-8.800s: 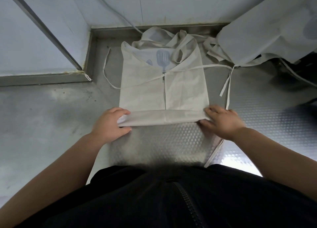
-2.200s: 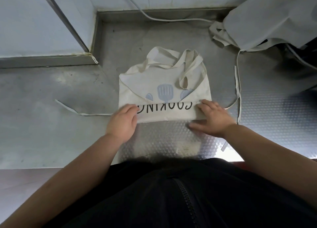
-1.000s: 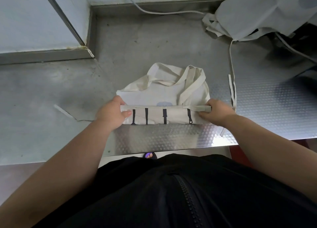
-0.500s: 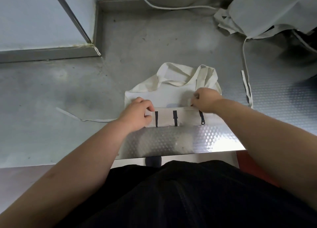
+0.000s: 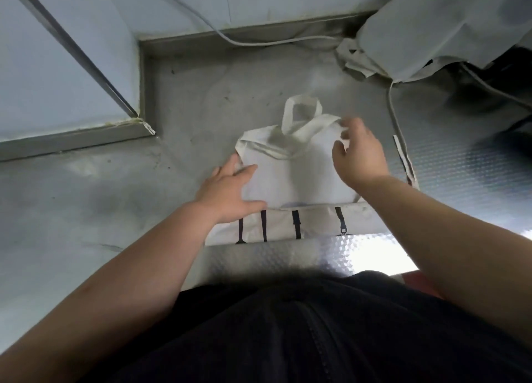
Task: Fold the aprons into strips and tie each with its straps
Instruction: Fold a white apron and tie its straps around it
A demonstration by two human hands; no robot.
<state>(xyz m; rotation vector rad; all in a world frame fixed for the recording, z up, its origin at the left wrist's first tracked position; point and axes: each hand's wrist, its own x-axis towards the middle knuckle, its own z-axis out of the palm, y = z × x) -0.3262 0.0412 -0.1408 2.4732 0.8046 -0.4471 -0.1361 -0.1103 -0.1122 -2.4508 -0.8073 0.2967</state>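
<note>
Head: cable (image 5: 259, 41) at wall (image 5: 172, 5); spare apron (image 5: 431, 28) far-right; strap (image 5: 403, 158) nr right hand (image 5: 359, 152).

A steel counter (image 5: 86, 209) bears a folded apron (image 5: 296, 178), a cloth heap (image 5: 431, 22) and a cable (image 5: 273, 41).

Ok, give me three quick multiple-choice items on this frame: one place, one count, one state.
1. Where does the apron heap lie? A far right B far left C near edge
2. How many black bars show on the folded strip? A two B four C seven
3. The left hand is: A flat on the apron B clenched in a fist C raised in the air
Key: A, the heap fills the far right corner; B, four bars cross the strip; A, straight fingers press the cloth.
</note>
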